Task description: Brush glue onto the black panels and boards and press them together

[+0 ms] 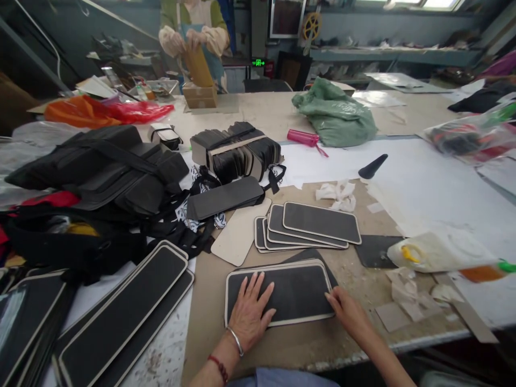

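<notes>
A black rectangular panel (298, 290) with rounded corners and a pale border lies on the brown board in front of me. My left hand (250, 309) rests on its left part, fingers spread. At the panel's right edge, my right hand (342, 303) pinches the border between thumb and fingers. Part of another dark sheet (308, 255) shows behind the panel. Just beyond lies a fanned stack of similar bordered panels (320, 221), beside a bare beige panel (241, 234).
Long bordered panels (124, 312) and black bags (121, 172) fill the left side. Bundled black pieces (237, 150), a green plastic bag (334, 113) and a milky bottle (435, 251) stand around. Across the table, a person holds cardboard (197, 67) over a box.
</notes>
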Demonstrator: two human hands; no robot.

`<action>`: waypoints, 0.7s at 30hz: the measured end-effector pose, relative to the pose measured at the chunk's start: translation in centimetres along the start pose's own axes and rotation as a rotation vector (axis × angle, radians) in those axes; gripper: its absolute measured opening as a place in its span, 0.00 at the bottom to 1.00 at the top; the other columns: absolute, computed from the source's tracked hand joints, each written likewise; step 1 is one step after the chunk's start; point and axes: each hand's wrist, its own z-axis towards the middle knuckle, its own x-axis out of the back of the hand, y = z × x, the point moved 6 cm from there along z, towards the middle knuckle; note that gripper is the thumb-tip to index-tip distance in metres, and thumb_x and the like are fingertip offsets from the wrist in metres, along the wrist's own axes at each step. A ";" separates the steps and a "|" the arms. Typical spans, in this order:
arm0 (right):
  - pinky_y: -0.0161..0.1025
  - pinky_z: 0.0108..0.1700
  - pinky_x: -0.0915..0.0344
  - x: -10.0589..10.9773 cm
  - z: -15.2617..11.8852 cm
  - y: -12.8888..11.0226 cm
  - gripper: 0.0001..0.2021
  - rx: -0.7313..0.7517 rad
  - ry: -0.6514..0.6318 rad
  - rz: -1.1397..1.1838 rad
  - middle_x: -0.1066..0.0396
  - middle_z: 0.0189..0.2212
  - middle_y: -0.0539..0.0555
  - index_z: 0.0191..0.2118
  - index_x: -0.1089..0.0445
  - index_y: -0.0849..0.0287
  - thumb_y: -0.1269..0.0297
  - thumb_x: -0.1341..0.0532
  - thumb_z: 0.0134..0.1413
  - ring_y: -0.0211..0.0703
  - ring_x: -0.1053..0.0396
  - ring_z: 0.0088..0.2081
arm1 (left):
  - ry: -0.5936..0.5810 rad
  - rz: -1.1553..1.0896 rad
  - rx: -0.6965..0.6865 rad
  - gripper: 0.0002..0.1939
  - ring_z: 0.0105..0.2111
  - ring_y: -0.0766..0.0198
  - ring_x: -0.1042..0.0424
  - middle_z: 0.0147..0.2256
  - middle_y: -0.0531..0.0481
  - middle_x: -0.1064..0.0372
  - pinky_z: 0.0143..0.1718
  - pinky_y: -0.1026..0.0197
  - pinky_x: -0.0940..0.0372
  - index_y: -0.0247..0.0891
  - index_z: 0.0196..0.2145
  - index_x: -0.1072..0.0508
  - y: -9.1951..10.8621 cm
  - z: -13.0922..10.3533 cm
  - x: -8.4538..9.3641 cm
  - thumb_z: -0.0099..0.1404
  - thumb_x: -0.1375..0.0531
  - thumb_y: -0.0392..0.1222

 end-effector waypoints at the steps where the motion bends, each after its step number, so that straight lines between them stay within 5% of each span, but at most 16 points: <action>1: 0.39 0.28 0.44 0.0 0.0 0.1 0.15 -0.005 -0.005 -0.001 0.37 0.19 0.51 0.22 0.49 0.53 0.50 0.55 0.52 0.44 0.36 0.23 | -0.005 -0.003 0.002 0.32 0.61 0.51 0.54 0.61 0.42 0.52 0.56 0.44 0.48 0.46 0.60 0.53 0.0 0.0 0.0 0.61 0.46 0.43; 15: 0.38 0.27 0.43 0.2 0.2 -0.2 0.20 0.012 -0.001 -0.032 0.37 0.17 0.51 0.21 0.48 0.54 0.45 0.57 0.53 0.42 0.37 0.21 | -0.027 -0.061 0.028 0.33 0.61 0.50 0.55 0.62 0.41 0.54 0.57 0.43 0.50 0.46 0.60 0.53 -0.4 0.1 -0.4 0.61 0.45 0.47; 21: 0.39 0.23 0.42 2.1 0.4 -0.6 0.21 0.017 0.033 -0.186 0.37 0.16 0.51 0.21 0.44 0.54 0.44 0.55 0.53 0.44 0.36 0.19 | -0.038 -0.147 0.059 0.32 0.61 0.51 0.56 0.62 0.42 0.54 0.58 0.42 0.53 0.47 0.60 0.51 -0.6 0.0 -0.4 0.60 0.45 0.51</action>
